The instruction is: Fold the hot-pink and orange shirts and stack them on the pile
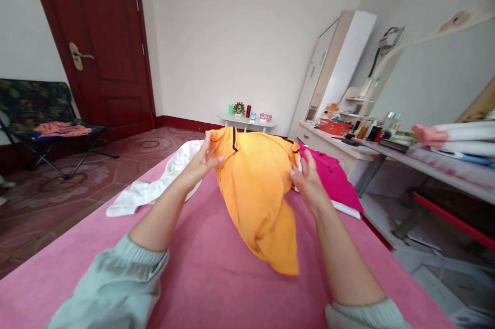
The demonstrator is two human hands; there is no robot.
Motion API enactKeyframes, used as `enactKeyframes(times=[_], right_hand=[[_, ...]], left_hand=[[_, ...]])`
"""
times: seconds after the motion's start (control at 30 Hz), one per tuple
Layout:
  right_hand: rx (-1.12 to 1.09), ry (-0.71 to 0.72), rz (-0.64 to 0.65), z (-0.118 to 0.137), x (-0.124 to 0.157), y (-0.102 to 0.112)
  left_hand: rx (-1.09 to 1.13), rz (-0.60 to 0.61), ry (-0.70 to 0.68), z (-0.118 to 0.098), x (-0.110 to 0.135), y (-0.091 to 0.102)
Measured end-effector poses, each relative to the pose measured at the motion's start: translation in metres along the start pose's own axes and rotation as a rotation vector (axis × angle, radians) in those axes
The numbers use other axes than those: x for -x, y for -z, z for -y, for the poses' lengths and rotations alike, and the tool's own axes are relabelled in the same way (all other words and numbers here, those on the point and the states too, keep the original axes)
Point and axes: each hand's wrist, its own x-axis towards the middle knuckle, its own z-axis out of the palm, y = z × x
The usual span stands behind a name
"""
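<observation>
An orange shirt (255, 184) with black trim hangs in the air over the pink-covered surface (197, 277), its lower part drooping toward me and twisted to the right. My left hand (203, 164) grips its upper left side, thumb on the near face. On the other side my right hand (309, 179) grips the upper right edge, with some fingers raised off the cloth. Left of the shirt lies a rumpled white garment (154, 192). A magenta garment (330, 177) with dark buttons lies flat to the right, partly behind my right hand.
Beyond the far edge stands a small white shelf (247, 121) holding a plant and small items. A folding chair (58, 128) with clothing on it is at left, near a dark red door (104, 50). At right are a dresser with a red basket (334, 127) and a cluttered table (436, 164).
</observation>
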Motion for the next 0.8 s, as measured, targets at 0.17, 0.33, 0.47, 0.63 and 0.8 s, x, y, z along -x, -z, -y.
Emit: enactKeyframes(times=[0.17,0.33,0.47,0.63,0.8], right_hand=[[0.402,-0.172,0.085,-0.072,-0.008,0.015],[0.547,-0.15,0.423,-0.079,0.014,-0.015],[0.925,-0.017,0.546,-0.075,0.032,-0.039],[1.294,-0.199,0.433,-0.068,0.036,-0.036],[1.148,-0.123,0.36,-0.069,0.031,-0.031]], left_hand=[[-0.542,0.323,0.114,0.071,0.016,-0.023],[-0.586,0.493,0.119,0.087,0.024,-0.026],[-0.65,0.532,0.164,0.074,0.024,-0.028],[-0.798,0.52,0.379,0.043,0.022,-0.034],[-0.67,0.328,0.55,0.047,0.026,-0.047]])
